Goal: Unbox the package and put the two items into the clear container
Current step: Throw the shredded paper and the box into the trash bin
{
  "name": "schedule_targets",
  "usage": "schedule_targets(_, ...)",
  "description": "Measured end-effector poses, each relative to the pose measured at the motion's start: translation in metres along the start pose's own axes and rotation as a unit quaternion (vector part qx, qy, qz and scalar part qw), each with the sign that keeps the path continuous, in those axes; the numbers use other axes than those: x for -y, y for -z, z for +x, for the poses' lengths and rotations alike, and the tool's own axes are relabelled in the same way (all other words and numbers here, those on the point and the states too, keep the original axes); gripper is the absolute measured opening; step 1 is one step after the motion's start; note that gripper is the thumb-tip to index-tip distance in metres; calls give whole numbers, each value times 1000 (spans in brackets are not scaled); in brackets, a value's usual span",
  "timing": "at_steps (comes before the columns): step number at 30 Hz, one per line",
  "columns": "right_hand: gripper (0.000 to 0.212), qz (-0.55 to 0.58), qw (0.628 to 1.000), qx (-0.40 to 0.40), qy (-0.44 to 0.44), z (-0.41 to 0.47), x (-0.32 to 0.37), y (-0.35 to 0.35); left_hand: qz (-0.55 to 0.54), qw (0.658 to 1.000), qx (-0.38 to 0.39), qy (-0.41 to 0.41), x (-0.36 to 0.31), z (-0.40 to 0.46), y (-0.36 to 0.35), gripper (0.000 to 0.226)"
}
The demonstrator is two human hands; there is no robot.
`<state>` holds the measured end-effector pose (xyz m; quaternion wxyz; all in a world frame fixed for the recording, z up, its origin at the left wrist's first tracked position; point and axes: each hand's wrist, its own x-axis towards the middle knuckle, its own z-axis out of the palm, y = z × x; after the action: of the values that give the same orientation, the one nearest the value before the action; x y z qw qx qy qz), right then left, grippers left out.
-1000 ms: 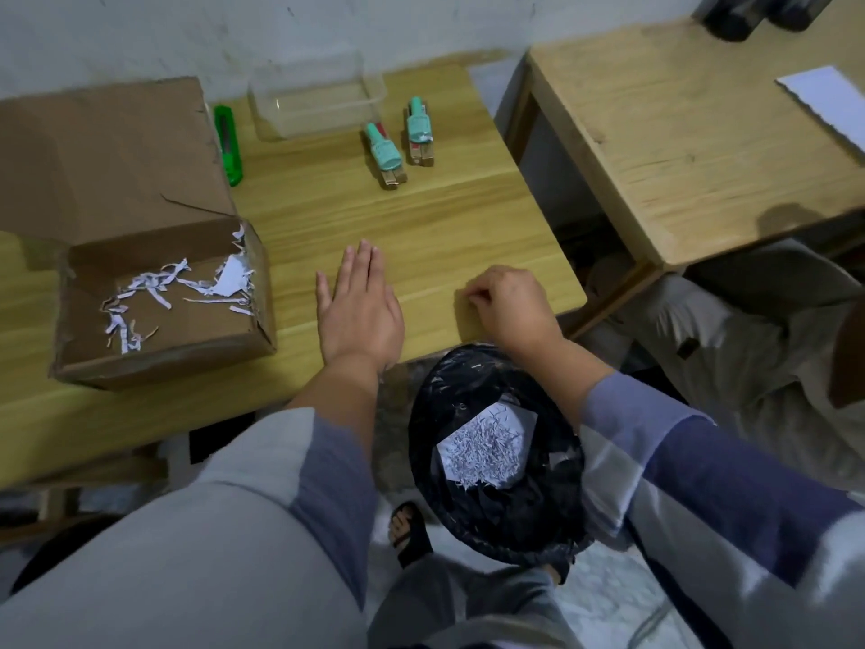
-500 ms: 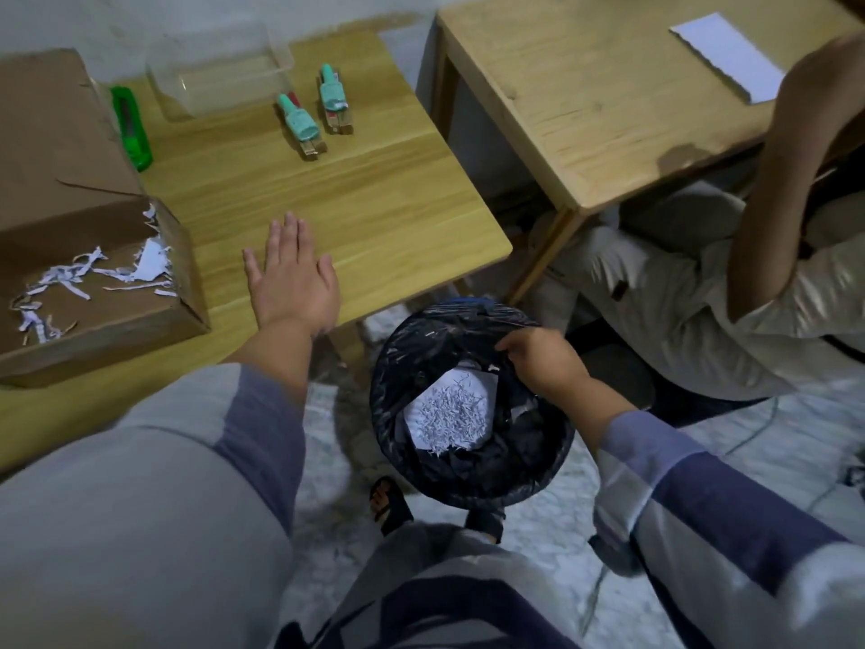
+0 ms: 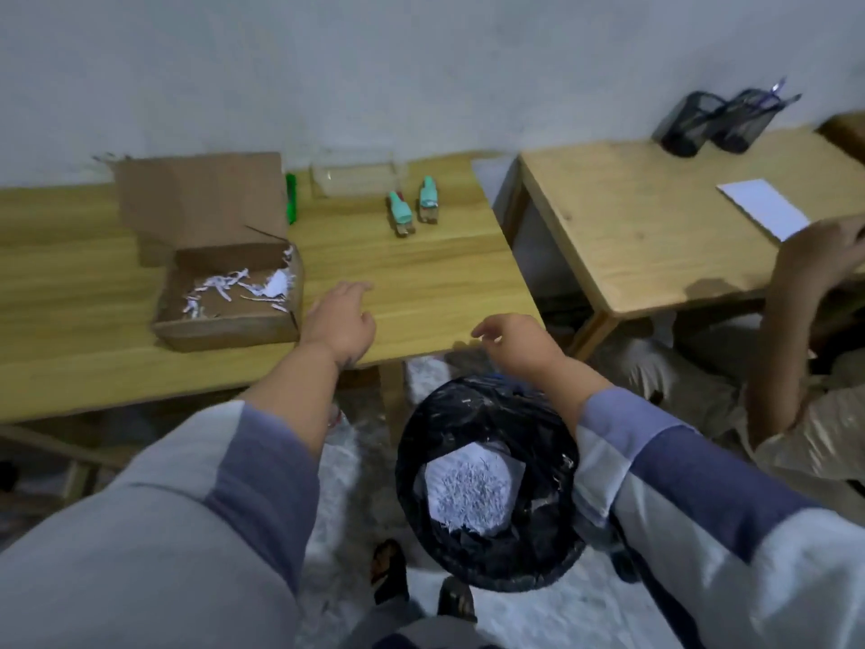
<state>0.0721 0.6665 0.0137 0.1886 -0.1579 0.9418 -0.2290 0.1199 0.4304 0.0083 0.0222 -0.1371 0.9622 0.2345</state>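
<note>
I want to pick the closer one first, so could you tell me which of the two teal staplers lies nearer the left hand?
The left-hand teal stapler, angled on the table, lies nearer the left hand; the other teal stapler sits farther back, beside the clear container.

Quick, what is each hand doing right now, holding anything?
Left hand: open, fingers loosely bent, holding nothing, over the table edge.
Right hand: open, fingers relaxed, holding nothing, above the bin.
</note>
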Motion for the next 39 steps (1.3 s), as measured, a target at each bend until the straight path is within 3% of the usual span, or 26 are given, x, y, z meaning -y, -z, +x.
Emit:
schedule_targets(7, 31, -30, 991, 15, 126, 35, 118, 5, -55, 984, -162, 50, 53, -30, 68, 37)
schedule_targets(12, 32, -12, 988, 15, 155, 71, 191, -14, -51, 974, -189, 115, 123, -19, 106, 41)
schedule_targets(17, 53, 52, 995, 32, 78, 114, 232, -44, -78, 968, -133, 198, 179, 10, 114, 59)
schedule_targets(21, 71, 96, 994, 37, 35, 137, 241, -74, -128, 975, -48, 175, 205, 29, 106, 80)
schedule_targets(24, 75, 111, 994, 11, 20, 147, 240, -92, -152, 976, -25, 156, 213, 43, 101, 87)
schedule_targets(33, 71, 142, 990, -21, -11, 154, 228, -97, -105, 976, -45, 187, 215, 57, 93, 82)
schedule_targets(39, 74, 149, 989, -21, -11, 126, 193, -72, -120, 972, -54, 197, 168, 31, 82, 78)
